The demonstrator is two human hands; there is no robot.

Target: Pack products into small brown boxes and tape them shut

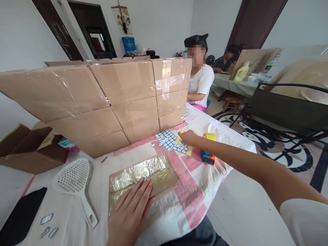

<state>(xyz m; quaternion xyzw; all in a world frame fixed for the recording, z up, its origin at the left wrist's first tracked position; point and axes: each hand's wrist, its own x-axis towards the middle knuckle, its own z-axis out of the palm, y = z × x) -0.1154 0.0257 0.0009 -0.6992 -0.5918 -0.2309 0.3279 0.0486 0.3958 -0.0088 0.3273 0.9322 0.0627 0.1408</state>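
My left hand lies flat, its fingers stretched over a cardboard piece covered in shiny clear tape. My right hand reaches far across the table to sheets of blue-bordered white labels with a yellow backing. Its fingers are curled in at the sheets; what they pinch, if anything, is hidden. Just right of that hand, partly behind my forearm, stands an orange and blue tape dispenser with a yellow roll of tape.
Stacked cardboard boxes form a wall along the table's far side. At left are a white slotted skimmer, a black flat item, loose label pieces and an open carton. A person sits beyond the boxes.
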